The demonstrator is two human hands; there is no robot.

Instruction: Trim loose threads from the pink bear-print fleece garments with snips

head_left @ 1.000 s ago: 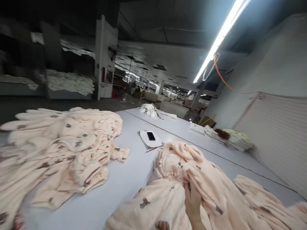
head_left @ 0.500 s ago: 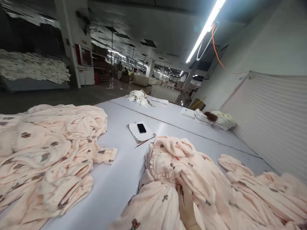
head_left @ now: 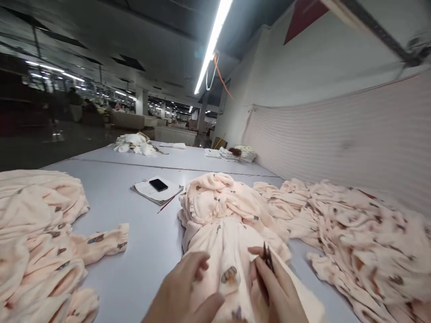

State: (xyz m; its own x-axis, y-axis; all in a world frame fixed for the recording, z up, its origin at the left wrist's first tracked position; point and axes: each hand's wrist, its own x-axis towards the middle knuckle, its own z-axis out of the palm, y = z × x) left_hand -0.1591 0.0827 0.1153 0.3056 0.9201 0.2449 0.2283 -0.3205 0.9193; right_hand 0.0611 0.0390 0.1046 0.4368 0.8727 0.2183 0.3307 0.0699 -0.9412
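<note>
A pale pink fleece garment [head_left: 210,240] with small printed figures lies bunched up in front of me. My left hand [head_left: 188,287] is over its left side, thumb and fingers apart, with nothing in its grasp; whether it touches the cloth I cannot tell. In my right hand [head_left: 276,287] are dark thread snips [head_left: 267,256], their two pointed tips sticking up past the fingers. That hand rests at the garment's right side, and the lower fingers are partly hidden.
More pink garments lie heaped at the left [head_left: 40,202] and right [head_left: 363,233]. A black phone [head_left: 158,185] sits on a stack of papers [head_left: 143,192], beside a red pencil [head_left: 166,204]. White cloth [head_left: 134,144] and folded stacks [head_left: 247,154] are at the table's far side.
The view has swung right. My left hand has come into view, and the snips now show in my right hand. The garment in front lies rearranged, with a smoother panel toward me.
</note>
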